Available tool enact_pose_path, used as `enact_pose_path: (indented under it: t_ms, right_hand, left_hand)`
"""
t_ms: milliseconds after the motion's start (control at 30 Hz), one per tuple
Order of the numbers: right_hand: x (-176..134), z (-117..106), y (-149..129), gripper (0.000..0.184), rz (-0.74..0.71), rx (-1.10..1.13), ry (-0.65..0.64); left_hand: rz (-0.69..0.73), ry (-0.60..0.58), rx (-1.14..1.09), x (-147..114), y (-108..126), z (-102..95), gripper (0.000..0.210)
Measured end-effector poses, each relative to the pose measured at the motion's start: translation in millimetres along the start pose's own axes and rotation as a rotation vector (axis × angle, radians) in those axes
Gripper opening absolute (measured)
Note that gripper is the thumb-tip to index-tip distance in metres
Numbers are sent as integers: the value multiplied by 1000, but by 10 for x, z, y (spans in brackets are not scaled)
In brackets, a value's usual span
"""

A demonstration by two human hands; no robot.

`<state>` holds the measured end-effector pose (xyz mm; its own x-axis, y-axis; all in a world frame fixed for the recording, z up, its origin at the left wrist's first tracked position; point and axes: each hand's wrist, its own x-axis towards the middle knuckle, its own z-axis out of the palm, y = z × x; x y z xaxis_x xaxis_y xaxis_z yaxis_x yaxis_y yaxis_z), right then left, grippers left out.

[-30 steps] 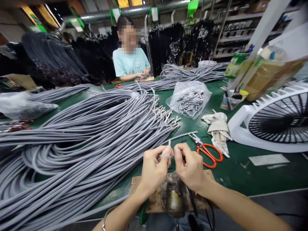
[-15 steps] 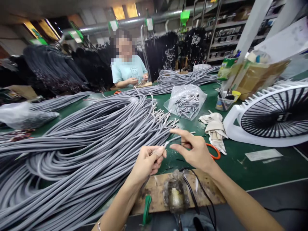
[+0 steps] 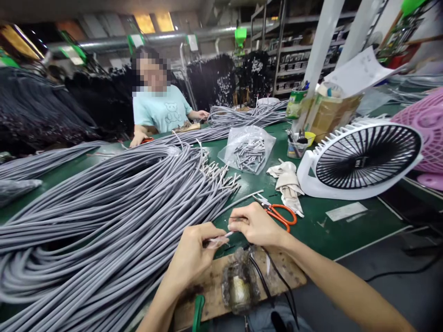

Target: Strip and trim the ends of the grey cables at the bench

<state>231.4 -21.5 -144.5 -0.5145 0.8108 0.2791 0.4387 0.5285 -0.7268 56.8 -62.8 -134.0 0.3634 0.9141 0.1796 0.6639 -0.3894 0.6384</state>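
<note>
My left hand (image 3: 197,249) is closed around the end of a grey cable, most of it hidden in the fingers. A short white tip (image 3: 228,234) sticks out toward my right hand (image 3: 258,223), whose thumb and forefinger are pinched at that tip. To the left of both hands spreads a large coil of grey cables (image 3: 131,184), their pale stripped ends (image 3: 221,175) bunched at the right. Orange-handled scissors (image 3: 284,216) lie just beyond my right hand. Below the hands, a wooden board (image 3: 207,281) carries a grimy, plastic-wrapped metal device (image 3: 240,286) with black cords.
A clear bag of short grey pieces (image 3: 251,150) lies behind the cable ends. Off to the right are a crumpled cloth (image 3: 287,182), a white fan (image 3: 360,161) and a pen box (image 3: 296,145). Across the green table (image 3: 311,235) sits a co-worker (image 3: 166,108).
My right hand has come in from spread fingers to a pinch at the cable tip. The view has turned right, uncovering the scissors. The co-worker's hands have moved apart, one onto an orange-handled tool.
</note>
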Motion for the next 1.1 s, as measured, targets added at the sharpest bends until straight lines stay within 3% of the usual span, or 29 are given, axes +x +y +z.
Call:
enact_pose_path:
  t_ms: [167,233,333,433,533,600,667,733,800,933,1100]
  right_hand:
    - [38,22,21,13,68,208,-29]
    - [48,52,16,13,94,319,15]
    - [35,95,-31,17,88,424,88]
    - [-20,134,-90,21,-32,259,174]
    - [-73,157,-89,14,-289,-11,263]
    - [-84,151,-47,15,-437,-168,319]
    - [-81,122,2,17,-497,-257,363]
    - [-77,79,21,18,-478,-230,378]
    - [-80,39,-7,18,-395,-126,353]
    - [-93,42,-143,18,-259,75,249]
    - [-76,164,-217,18,-178,205,90]
  left_hand:
    - [114,-24,-18,-40,18,-12,17]
    - [83,61,-96,-53,19,-31,15]
    - [-72,300,-246,-59,28,-16,18]
    - [-186,464,-291,-48,39,62,19]
    - [-182,542,-164,-24,28,139,16]
    - [-115,537,-42,-8,10,154,15]
    - [7,395,21,-3,-5,129,17]
    - [129,212,16,-18,-5,73,18]
    - [206,131,-32,-53,10,6,17]
    - [212,201,-209,-144,30,-49,21]
    - [-47,437,-415,-154,-12,94,25]
